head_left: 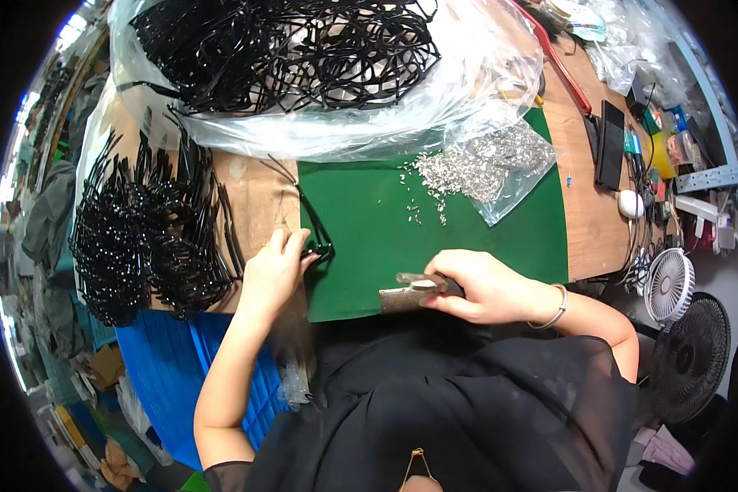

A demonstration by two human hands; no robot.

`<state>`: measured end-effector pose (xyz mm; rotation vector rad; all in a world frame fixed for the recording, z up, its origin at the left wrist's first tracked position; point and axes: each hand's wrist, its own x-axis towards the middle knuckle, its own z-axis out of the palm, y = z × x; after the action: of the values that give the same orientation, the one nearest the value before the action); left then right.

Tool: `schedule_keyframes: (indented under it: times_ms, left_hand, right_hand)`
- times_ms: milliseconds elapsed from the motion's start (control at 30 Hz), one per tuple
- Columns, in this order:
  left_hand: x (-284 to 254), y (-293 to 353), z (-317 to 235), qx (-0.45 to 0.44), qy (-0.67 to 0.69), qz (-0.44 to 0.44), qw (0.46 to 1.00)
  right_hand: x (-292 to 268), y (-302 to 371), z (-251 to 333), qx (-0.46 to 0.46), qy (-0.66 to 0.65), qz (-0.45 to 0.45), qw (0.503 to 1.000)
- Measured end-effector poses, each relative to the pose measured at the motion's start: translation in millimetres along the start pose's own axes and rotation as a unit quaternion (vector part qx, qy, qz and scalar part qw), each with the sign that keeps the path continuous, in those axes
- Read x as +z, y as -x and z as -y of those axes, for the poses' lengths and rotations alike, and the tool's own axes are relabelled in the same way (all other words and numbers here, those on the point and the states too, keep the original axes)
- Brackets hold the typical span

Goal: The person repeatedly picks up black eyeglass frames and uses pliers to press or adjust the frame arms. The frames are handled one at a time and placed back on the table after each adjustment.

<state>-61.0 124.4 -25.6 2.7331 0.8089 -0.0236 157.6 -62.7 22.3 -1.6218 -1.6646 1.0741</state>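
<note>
My left hand [277, 266], at the left edge of the green mat [361, 238], pinches a glossy black cord [316, 217]. The cord is folded, one end reaching up past the mat's corner and a bent part lying by my fingertips. My right hand [488, 287] is wrapped round a pair of pliers [421, 282], whose metal jaws point left toward the cord but stay apart from it. Below the pliers, a textured brownish strip [398, 301] lies at the mat's near edge. Small silver metal pieces [459, 172] spill from a transparent bag [521, 172] farther back on the mat.
A large plastic bag [303, 135] of tangled black cords [303, 57] covers the far side. Bundled black cords [148, 230] lie at left, above a blue crate [168, 361]. A phone [611, 146], a white mouse [630, 204], cables and a small fan [669, 285] sit at right.
</note>
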Motion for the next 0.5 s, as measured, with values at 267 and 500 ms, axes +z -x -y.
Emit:
schedule_keyframes:
  times_ms: [267, 500]
  left_hand:
    - [-45, -87, -18, 0.188, 0.082, -0.307, 0.929]
    - [-33, -191, -22, 0.117, 0.056, -0.312, 0.941]
  right_hand:
    - [13, 3, -11, 0.045, 0.010, -0.006, 0.999]
    - [8, 20, -12, 0.037, 0.034, -0.004, 0.999]
